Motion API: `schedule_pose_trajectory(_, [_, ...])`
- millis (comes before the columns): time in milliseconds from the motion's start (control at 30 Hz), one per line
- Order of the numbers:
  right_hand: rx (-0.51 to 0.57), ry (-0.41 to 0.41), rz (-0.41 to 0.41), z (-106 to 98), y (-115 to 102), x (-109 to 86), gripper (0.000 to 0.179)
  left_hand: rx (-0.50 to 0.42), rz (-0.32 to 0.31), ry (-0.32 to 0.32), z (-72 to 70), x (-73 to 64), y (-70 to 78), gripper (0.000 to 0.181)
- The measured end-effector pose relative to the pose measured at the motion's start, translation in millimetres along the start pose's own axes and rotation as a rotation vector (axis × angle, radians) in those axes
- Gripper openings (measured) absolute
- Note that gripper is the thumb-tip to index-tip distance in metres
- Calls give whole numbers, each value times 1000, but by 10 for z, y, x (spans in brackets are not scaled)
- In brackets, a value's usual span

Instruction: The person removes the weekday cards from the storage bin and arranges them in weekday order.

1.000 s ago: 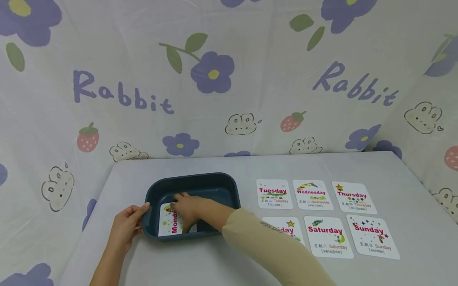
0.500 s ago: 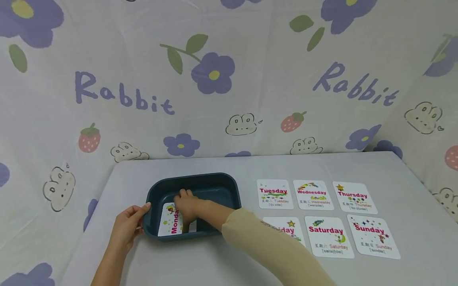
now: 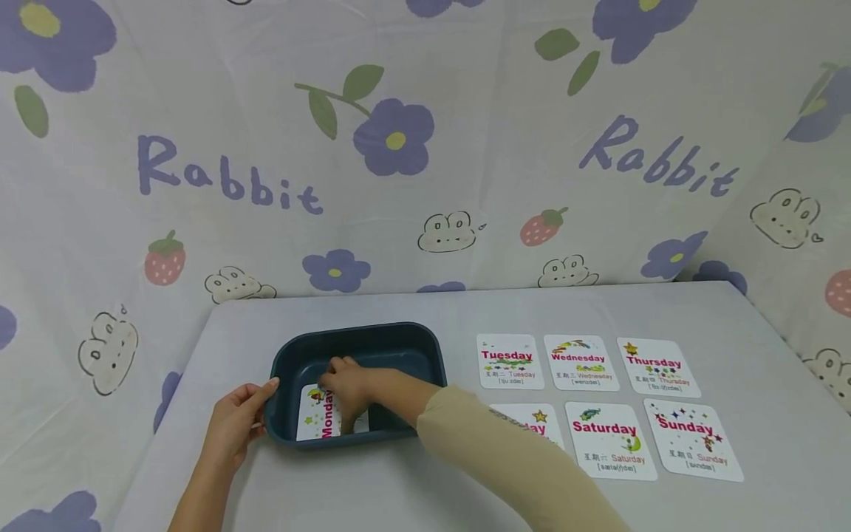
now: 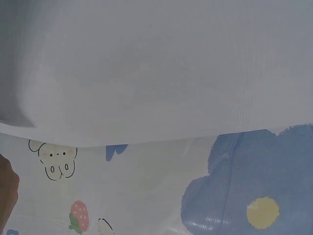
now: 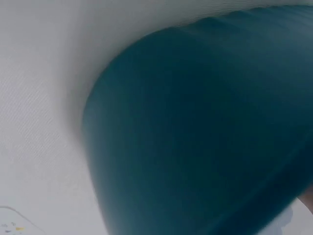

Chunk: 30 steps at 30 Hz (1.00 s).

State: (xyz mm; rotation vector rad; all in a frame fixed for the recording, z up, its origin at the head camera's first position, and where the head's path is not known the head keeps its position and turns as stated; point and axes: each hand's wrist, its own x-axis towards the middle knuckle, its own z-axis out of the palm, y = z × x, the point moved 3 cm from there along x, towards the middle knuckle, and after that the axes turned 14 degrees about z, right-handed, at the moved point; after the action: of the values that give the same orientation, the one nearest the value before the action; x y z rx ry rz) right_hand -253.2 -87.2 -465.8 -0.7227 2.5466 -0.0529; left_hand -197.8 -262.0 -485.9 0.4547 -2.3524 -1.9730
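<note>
A dark teal plastic tray (image 3: 423, 347) stands on the white table. My left hand (image 3: 229, 421) grips its left rim, thumb on top and fingers below at the outside. Inside the tray, on its left part, lies a white "Monday" card (image 3: 311, 421), turned sideways. My right hand (image 3: 352, 388) reaches into the tray over this card and holds it, fingers bent at the far side and thumb at the near side; the fingertips are partly hidden. In the right wrist view the tray's outer wall (image 5: 186, 122) fills most of the picture.
Right of the tray lie day cards in two rows: Tuesday (image 3: 508, 362), Wednesday (image 3: 580, 362), Thursday (image 3: 657, 367), then one partly covered by my right sleeve (image 3: 505, 451), Saturday (image 3: 610, 440) and Sunday (image 3: 693, 440). A printed cloth (image 3: 499, 148) hangs behind the table.
My right hand's fingers have drawn in closer around the Monday card, which has turned a little and shifted slightly toward the near side. The left hand stays on the rim.
</note>
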Motion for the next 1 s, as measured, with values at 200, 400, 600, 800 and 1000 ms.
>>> schedule_pose_trajectory(200, [-188,54,-43,30,-27,29,84,3,-3,5,7,-2,5,39])
schedule_pose_trajectory(400, [-178,61,20,33,-43,50,89,5,-7,16,16,-2,-8,37])
schedule_pose_trajectory(600, [-53,27,86,17,-30,42,87,0,3,14,7,-7,-11,38])
schedule_pose_trajectory(800, [54,33,93,2,-24,2,75,11,3,20,9,-1,-20,37])
schedule_pose_trajectory(1000, [113,64,117,-7,6,12,75,-2,12,13,12,9,-21,38])
